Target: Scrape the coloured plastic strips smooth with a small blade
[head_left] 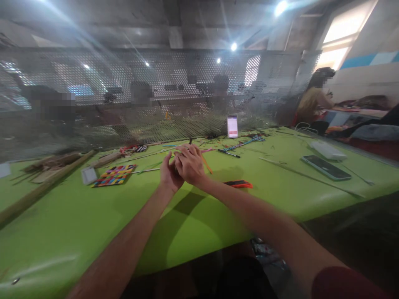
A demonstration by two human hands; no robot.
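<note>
Mid-frame, the right hand [191,165] is overlapping the left hand [170,173], fingers [182,160] bending inward; I can't tell whether they're grasping anything! An orange strip [207,164] is showing just right of them; a careless right forearm [255,209] sweep risks knocking that orange-and-black tool [247,184].

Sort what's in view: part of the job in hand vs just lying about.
Likely part of the job:
- left hand and right hand, pressed together
- orange strip beside them; can't tell if held

Apparently just lying about:
- checkered woven mat
- pen
- red-and-black tool
- dark phone
- white box
- long pole
</note>
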